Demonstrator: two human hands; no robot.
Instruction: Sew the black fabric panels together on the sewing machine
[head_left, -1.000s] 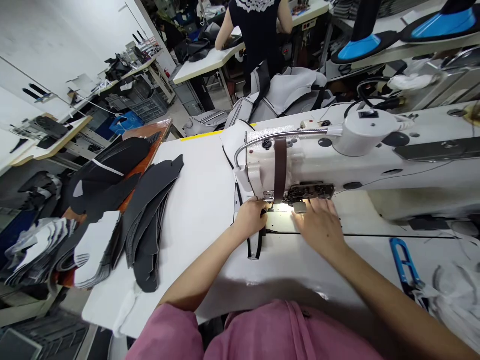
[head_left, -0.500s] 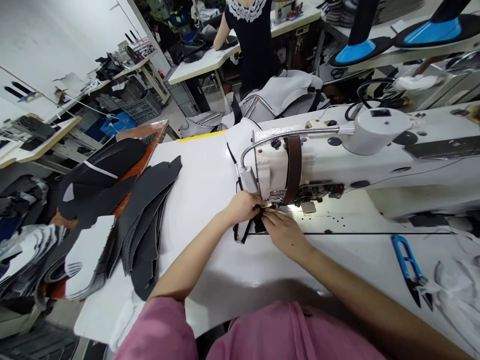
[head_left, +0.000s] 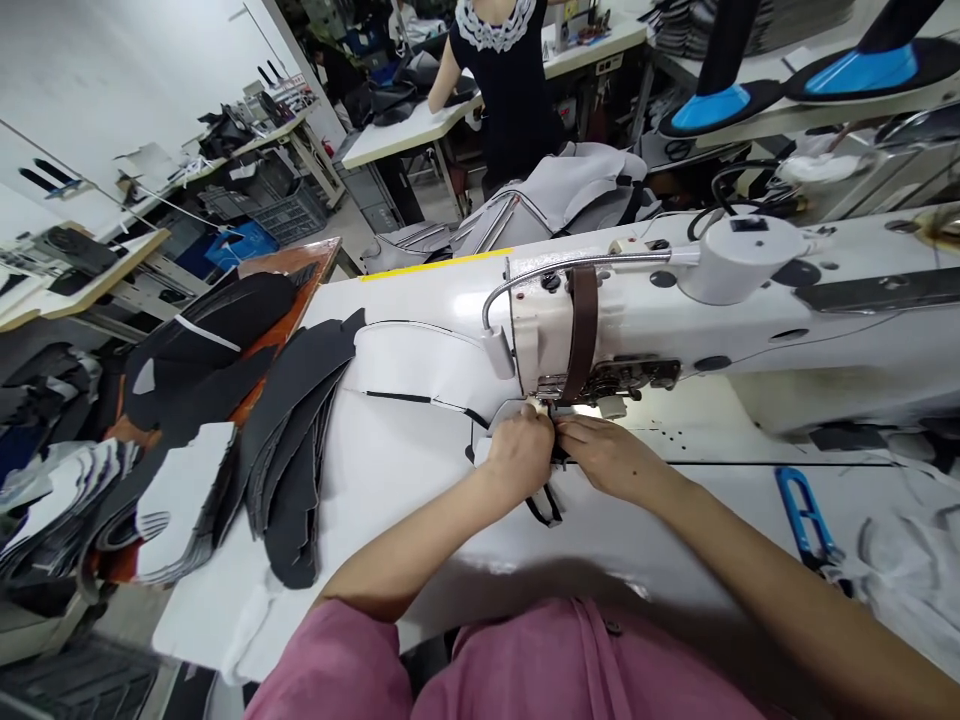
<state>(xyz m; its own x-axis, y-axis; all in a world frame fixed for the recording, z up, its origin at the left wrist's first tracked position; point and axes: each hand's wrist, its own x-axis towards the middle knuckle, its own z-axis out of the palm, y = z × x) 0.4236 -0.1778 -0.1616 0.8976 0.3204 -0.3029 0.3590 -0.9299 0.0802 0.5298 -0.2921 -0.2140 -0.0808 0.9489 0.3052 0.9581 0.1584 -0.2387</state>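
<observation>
My left hand (head_left: 523, 452) is closed on a light grey fabric piece with black edging (head_left: 420, 372), just below the needle area of the white sewing machine (head_left: 637, 310). The fabric lies flat to the left of the machine head, and a black-edged loop hangs below my fingers. Close beside it on the right, my right hand (head_left: 606, 458) has its fingers pressed together at the black edge under the machine head. Its fingertips are partly hidden, as is the stitching spot.
Dark grey cut panels (head_left: 300, 430) lie stacked on the left of the table. Blue-handled scissors (head_left: 804, 508) and white scraps (head_left: 892, 570) are at the right. Behind the machine are a grey fabric heap (head_left: 562, 195) and another person (head_left: 510, 90).
The fabric has swung round and now spreads flat left of the machine head. My left hand has moved right, its back turned up; my right hand has shifted slightly right.
</observation>
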